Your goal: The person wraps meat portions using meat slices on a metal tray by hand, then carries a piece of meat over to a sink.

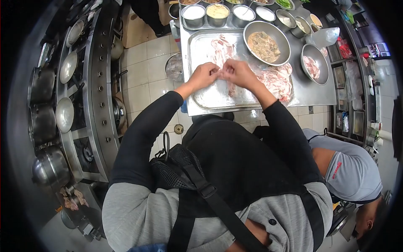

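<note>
Both of my hands meet above a metal tray [201, 90] on the steel table. My left hand [204, 74] is closed, its fingertips pinched on a small piece of pale meat. Beside it and touching the same spot, my right hand [240, 74] is closed too, with its fingers bent together on the meat. Strips of raw meat [221, 47] lie in the tray beyond my hands, and a larger pile of raw meat [275, 82] lies at the tray's right. A steel bowl [267, 43] of meat in sauce stands over the tray's back right.
Another bowl of meat [315, 65] stands right of the tray, near a plastic bag [327, 37]. Containers [218, 15] line the table's back. A stove with pans [68, 67] is at left. A co-worker [352, 172] bends down at right; another person's legs [147, 17] show at the top.
</note>
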Demonstrator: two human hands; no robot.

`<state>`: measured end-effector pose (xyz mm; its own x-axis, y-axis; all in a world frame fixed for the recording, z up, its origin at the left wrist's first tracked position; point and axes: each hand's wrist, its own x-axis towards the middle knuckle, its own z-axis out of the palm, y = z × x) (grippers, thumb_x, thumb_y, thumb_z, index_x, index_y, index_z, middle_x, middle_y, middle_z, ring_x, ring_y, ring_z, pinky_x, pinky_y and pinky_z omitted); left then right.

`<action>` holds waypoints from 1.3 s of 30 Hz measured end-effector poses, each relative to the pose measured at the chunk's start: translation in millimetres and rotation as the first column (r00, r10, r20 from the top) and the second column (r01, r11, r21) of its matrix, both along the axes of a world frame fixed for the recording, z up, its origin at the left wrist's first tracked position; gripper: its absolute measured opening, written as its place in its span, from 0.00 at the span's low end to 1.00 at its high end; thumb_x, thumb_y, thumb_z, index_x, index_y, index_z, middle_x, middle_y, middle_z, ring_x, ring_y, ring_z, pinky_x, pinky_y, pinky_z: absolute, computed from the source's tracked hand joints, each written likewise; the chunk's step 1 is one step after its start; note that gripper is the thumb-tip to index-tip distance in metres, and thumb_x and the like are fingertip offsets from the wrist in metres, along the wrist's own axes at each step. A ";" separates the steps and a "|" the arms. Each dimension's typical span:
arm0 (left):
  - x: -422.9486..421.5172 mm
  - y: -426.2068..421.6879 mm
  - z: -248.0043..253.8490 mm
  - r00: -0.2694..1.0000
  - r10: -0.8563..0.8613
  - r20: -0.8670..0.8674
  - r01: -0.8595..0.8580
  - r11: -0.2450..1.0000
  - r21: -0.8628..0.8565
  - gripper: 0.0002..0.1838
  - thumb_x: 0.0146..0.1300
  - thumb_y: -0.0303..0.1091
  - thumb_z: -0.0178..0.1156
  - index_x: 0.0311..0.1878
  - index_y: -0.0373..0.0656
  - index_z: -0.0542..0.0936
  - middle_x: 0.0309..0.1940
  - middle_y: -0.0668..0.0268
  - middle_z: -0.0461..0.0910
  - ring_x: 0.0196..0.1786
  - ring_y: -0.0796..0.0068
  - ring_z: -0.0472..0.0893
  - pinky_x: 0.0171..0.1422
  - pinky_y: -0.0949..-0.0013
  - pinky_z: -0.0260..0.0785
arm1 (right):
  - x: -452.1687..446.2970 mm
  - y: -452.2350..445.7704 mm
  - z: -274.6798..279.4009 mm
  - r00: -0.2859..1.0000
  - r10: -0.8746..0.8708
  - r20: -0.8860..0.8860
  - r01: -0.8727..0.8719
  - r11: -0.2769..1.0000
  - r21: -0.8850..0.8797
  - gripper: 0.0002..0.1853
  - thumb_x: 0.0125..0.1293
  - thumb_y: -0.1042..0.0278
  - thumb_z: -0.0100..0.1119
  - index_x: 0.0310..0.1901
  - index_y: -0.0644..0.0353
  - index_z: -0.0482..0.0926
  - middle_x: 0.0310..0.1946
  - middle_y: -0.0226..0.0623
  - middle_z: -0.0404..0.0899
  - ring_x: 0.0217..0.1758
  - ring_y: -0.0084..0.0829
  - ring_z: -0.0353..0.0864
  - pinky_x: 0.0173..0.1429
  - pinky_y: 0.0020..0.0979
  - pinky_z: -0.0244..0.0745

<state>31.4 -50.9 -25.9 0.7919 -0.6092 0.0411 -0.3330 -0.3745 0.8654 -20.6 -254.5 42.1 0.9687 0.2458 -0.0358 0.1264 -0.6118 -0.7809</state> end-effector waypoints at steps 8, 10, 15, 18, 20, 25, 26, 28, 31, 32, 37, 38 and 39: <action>-14.3 4.1 18.9 0.986 -0.084 0.144 0.094 0.994 -0.062 0.21 0.59 0.26 0.70 0.54 0.41 0.74 0.48 0.62 0.74 0.47 0.71 0.79 0.54 0.68 0.74 | 6.6 -13.2 -35.0 0.944 0.165 0.286 -0.150 0.986 -0.073 0.15 0.58 0.71 0.66 0.48 0.62 0.81 0.38 0.45 0.85 0.43 0.48 0.85 0.52 0.42 0.79; -12.0 -2.8 8.9 0.984 -0.068 0.164 0.072 0.997 -0.020 0.21 0.60 0.27 0.68 0.56 0.41 0.75 0.48 0.60 0.77 0.46 0.69 0.79 0.53 0.67 0.74 | 2.2 -7.9 -41.7 0.874 0.161 0.458 -0.136 0.987 -0.088 0.21 0.61 0.69 0.66 0.55 0.61 0.74 0.39 0.47 0.83 0.44 0.51 0.84 0.51 0.43 0.79; 15.7 -5.9 12.9 0.988 0.038 -0.148 -0.025 0.996 0.085 0.22 0.63 0.31 0.68 0.59 0.41 0.76 0.48 0.60 0.78 0.44 0.69 0.80 0.52 0.65 0.75 | 17.9 -2.5 -40.4 0.988 -0.151 -0.036 0.154 0.979 0.133 0.15 0.65 0.65 0.67 0.48 0.63 0.79 0.40 0.52 0.82 0.46 0.50 0.84 0.51 0.42 0.78; 8.5 -5.0 13.8 0.996 0.084 0.037 -0.083 0.996 -0.021 0.21 0.62 0.31 0.68 0.58 0.41 0.78 0.46 0.60 0.77 0.45 0.67 0.80 0.52 0.63 0.75 | 39.0 -6.1 -52.6 0.982 -0.183 0.056 0.180 0.982 0.052 0.14 0.64 0.63 0.68 0.44 0.65 0.80 0.40 0.51 0.81 0.44 0.49 0.84 0.51 0.42 0.78; 8.9 -8.1 18.0 0.973 0.057 0.225 -0.044 0.997 -0.061 0.20 0.61 0.30 0.67 0.56 0.41 0.78 0.44 0.59 0.77 0.46 0.63 0.80 0.54 0.62 0.75 | 46.5 -9.8 -59.1 0.961 -0.190 0.199 0.206 0.976 -0.065 0.13 0.65 0.63 0.66 0.43 0.65 0.79 0.38 0.48 0.80 0.46 0.47 0.82 0.52 0.42 0.77; 25.7 -15.2 0.4 0.901 0.033 0.432 -0.030 0.999 -0.014 0.20 0.55 0.27 0.66 0.53 0.41 0.78 0.45 0.55 0.77 0.51 0.51 0.79 0.59 0.58 0.73 | 31.4 -6.0 -55.3 0.964 -0.084 0.251 0.086 0.996 0.002 0.16 0.62 0.69 0.66 0.48 0.62 0.74 0.46 0.47 0.74 0.54 0.50 0.78 0.56 0.41 0.76; 31.6 -16.4 1.8 0.916 0.007 0.401 -0.030 0.998 0.050 0.18 0.57 0.30 0.66 0.52 0.41 0.80 0.47 0.54 0.79 0.53 0.49 0.80 0.60 0.55 0.73 | 35.2 -2.6 -59.1 0.944 -0.040 0.329 0.044 0.999 -0.005 0.16 0.61 0.70 0.67 0.48 0.62 0.73 0.47 0.47 0.74 0.54 0.51 0.78 0.56 0.42 0.76; 38.7 -18.2 10.3 0.945 0.013 0.327 -0.046 0.995 0.093 0.17 0.57 0.32 0.65 0.51 0.40 0.81 0.46 0.54 0.80 0.52 0.49 0.81 0.59 0.55 0.74 | 44.1 1.4 -54.3 0.928 -0.021 0.373 0.027 1.000 -0.009 0.17 0.58 0.75 0.67 0.48 0.62 0.74 0.47 0.48 0.75 0.53 0.52 0.78 0.56 0.44 0.76; 42.5 -15.8 20.9 0.985 0.032 0.170 -0.056 0.988 0.143 0.17 0.56 0.37 0.67 0.47 0.38 0.84 0.44 0.52 0.84 0.49 0.50 0.83 0.54 0.56 0.75 | 42.1 4.5 -44.0 0.956 -0.038 0.291 0.049 0.998 -0.031 0.16 0.59 0.74 0.66 0.48 0.62 0.74 0.46 0.50 0.78 0.51 0.53 0.80 0.55 0.45 0.77; 39.1 -11.1 21.4 0.992 0.018 0.123 -0.037 0.987 0.154 0.17 0.55 0.38 0.68 0.46 0.37 0.85 0.44 0.51 0.84 0.49 0.51 0.83 0.53 0.57 0.75 | 35.0 7.7 -43.0 0.952 -0.057 0.301 0.070 0.997 -0.034 0.15 0.59 0.74 0.65 0.48 0.61 0.74 0.43 0.49 0.80 0.49 0.52 0.81 0.54 0.46 0.77; -17.8 21.3 31.0 0.996 -0.090 -0.013 0.091 0.990 0.108 0.16 0.55 0.36 0.70 0.45 0.37 0.84 0.41 0.55 0.81 0.43 0.62 0.83 0.49 0.64 0.75 | -30.2 17.4 -40.5 0.969 0.009 0.246 0.004 0.998 -0.055 0.16 0.58 0.69 0.67 0.48 0.59 0.77 0.40 0.45 0.81 0.47 0.49 0.82 0.51 0.44 0.77; -27.2 26.9 27.0 0.994 -0.109 0.030 0.106 0.990 0.089 0.17 0.55 0.35 0.70 0.45 0.37 0.84 0.42 0.56 0.80 0.43 0.62 0.82 0.50 0.64 0.75 | -39.4 18.1 -38.9 0.980 0.013 0.196 -0.006 0.999 -0.039 0.16 0.58 0.69 0.67 0.48 0.59 0.78 0.40 0.45 0.81 0.47 0.48 0.82 0.51 0.43 0.77; -35.8 30.2 27.5 0.989 -0.132 0.072 0.127 0.989 0.069 0.17 0.55 0.35 0.70 0.46 0.37 0.83 0.42 0.56 0.79 0.44 0.61 0.82 0.50 0.63 0.75 | -47.7 18.6 -40.8 0.989 0.015 0.145 -0.011 1.000 -0.023 0.16 0.58 0.68 0.67 0.47 0.59 0.78 0.40 0.45 0.81 0.46 0.48 0.82 0.51 0.43 0.78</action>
<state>-4.4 -20.7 1.6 0.7020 -0.7100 0.0557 -0.4464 -0.3778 0.8112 -68.2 -235.8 1.4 0.9608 0.2590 0.0992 0.2452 -0.6260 -0.7403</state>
